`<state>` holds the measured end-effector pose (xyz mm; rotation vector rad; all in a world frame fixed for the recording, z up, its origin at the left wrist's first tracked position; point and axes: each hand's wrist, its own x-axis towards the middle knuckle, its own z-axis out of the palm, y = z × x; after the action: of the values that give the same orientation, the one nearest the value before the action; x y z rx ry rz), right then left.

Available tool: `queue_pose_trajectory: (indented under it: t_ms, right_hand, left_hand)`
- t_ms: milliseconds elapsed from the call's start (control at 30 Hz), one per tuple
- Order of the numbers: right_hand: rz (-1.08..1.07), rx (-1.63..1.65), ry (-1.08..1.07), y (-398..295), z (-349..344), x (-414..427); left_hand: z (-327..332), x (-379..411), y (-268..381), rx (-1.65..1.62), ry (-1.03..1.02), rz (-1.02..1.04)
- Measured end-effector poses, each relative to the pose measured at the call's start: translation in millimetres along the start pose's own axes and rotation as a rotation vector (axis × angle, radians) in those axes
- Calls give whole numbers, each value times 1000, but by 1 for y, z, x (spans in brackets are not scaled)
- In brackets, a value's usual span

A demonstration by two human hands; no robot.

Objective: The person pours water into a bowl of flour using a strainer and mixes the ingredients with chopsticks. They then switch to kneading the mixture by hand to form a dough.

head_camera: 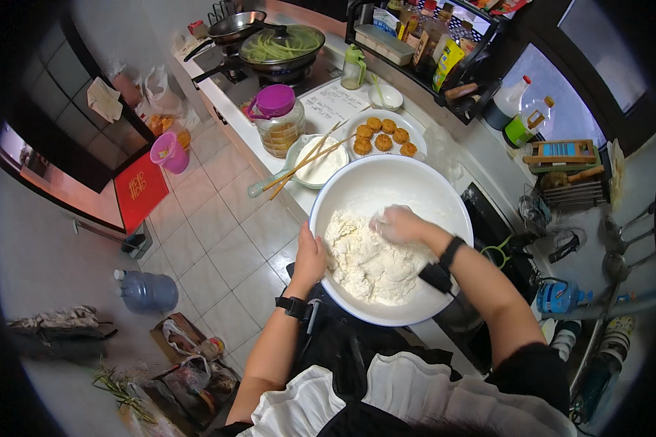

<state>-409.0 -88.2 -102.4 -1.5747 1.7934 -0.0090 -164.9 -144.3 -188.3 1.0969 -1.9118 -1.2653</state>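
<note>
A large white basin (391, 175) with a blue rim holds a mass of crumbly, floury dough (380, 267). My left hand (310, 255) grips the basin's left rim, thumb on the inside. Inside the basin, my right hand (398, 224) is at the upper edge of the dough, its floury fingers curled and blurred; whether they hold any dough I cannot tell. Beyond the rim, a pale green handled bowl (293, 158) contains white flour (322, 161), with wooden chopsticks (311, 159) lying across it. Beside it a white plate (420, 133) bears several small golden-brown cakes (383, 142).
A glass jar (280, 128) with a purple lid stands left of the flour bowl. Farther back are a lidded pan (282, 49) of green vegetables on the stove, an oil bottle (353, 68) and a small white bowl (386, 97). A black rack (399, 68) holds seasoning bottles.
</note>
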Motion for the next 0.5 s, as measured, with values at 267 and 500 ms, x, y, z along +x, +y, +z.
queue_pose_trajectory:
  t_ms: [267, 500]
  right_hand:
    - [-86, 123, -90, -26, 46, 87]
    - [-390, -632, -306, -28, 36, -7]
  left_hand:
    - [4, 3, 9, 33, -4, 11]
    - [-2, 5, 7, 14, -32, -35]
